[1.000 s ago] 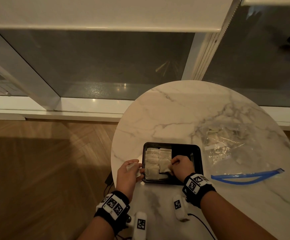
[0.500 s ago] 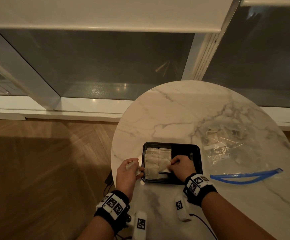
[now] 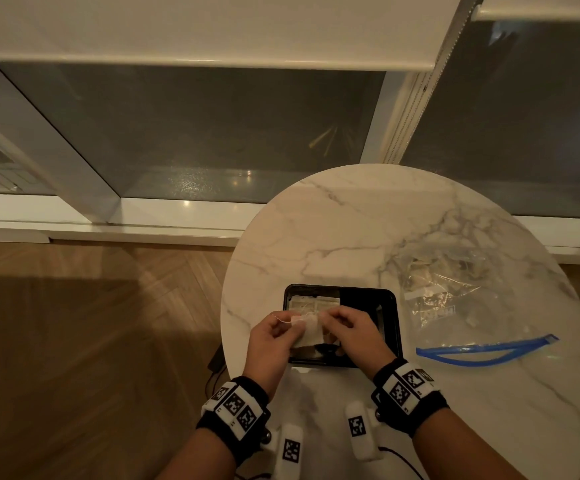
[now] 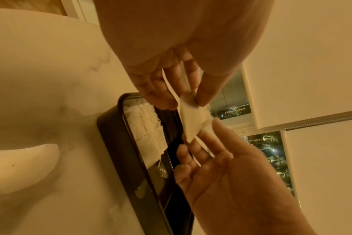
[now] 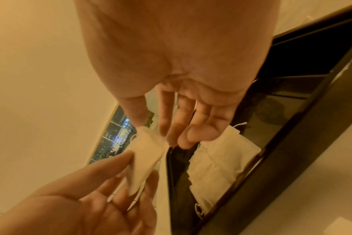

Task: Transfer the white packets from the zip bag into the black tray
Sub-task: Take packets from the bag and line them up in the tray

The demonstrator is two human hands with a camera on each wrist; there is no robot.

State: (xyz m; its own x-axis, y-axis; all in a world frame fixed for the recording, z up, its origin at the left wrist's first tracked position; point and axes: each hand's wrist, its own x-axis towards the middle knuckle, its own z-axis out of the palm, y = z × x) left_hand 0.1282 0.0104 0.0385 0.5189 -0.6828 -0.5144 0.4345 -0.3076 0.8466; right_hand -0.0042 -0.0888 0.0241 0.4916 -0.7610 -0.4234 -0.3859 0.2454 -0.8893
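i'm pinching one white packet (image 3: 307, 332) with left hand (image 3: 274, 337) and right hand (image 3: 352, 332) | hovering over black tray's (image 3: 390, 306) near-left corner

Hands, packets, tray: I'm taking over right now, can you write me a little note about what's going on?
Left hand and right hand both pinch one white packet above the near end of the black tray.
Several packets already lie in the tray's left part.
The zip bag lies open on the table to the right, with more packets inside.
Left: set this packet down, then move the rest.
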